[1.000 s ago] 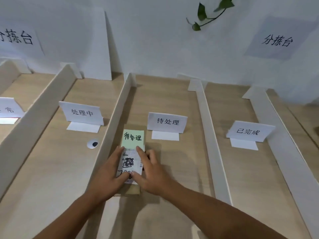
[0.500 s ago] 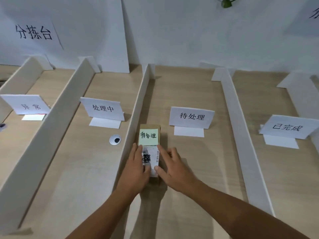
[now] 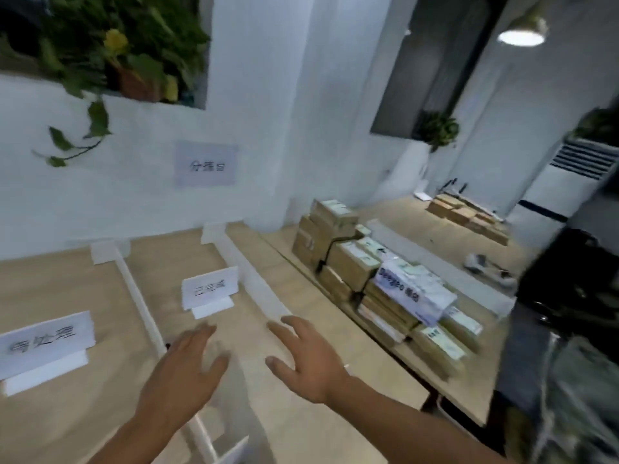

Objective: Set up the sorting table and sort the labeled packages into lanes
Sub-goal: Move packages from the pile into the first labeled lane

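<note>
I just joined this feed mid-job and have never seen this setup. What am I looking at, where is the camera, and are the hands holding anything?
There is no machine here: a person works with bare hands, and the single camera sits on their head, looking forward and down. The picture is blurred. The left hand and right hand are both open, fingers spread, and hold nothing. Below them is a wooden table split into lanes by white dividers. Folded paper signs stand in the lanes; their writing is too blurred to read. To the right, on an adjoining table, sits a stack of brown packages with labels, one in a white bag. Plants hang over the white wall.
</note>
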The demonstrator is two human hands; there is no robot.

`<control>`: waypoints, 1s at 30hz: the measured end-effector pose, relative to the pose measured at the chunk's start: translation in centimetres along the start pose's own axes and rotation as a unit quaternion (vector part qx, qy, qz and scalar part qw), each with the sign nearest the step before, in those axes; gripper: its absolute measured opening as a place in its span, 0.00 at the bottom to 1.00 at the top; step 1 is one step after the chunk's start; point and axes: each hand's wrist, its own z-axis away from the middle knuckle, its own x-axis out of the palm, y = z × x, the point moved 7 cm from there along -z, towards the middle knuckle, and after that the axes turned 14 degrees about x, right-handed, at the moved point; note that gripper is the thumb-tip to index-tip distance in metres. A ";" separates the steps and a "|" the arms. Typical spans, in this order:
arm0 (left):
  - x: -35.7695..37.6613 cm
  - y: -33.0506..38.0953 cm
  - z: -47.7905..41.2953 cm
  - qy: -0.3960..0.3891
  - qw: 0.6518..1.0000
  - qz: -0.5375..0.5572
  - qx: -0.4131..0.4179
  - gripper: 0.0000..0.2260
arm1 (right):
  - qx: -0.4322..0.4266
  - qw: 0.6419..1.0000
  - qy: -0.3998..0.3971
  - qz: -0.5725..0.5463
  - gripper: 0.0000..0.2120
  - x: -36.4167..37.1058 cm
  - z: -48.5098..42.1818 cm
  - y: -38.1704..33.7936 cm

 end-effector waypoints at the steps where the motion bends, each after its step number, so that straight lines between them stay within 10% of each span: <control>1: 2.0 3.7 -1.3 -0.012 0.999 0.003 0.032 0.27 | 0.028 0.999 0.024 0.004 0.32 -2.7 1.6 3.4; 15: 29.6 38.7 -11.0 -0.053 0.981 0.051 0.178 0.32 | 0.207 0.970 0.125 0.023 0.31 -20.9 17.4 43.0; 30: 45.8 37.2 -28.6 0.007 0.998 0.052 -0.020 0.29 | 0.114 0.993 0.023 -0.030 0.33 -20.2 -5.6 63.4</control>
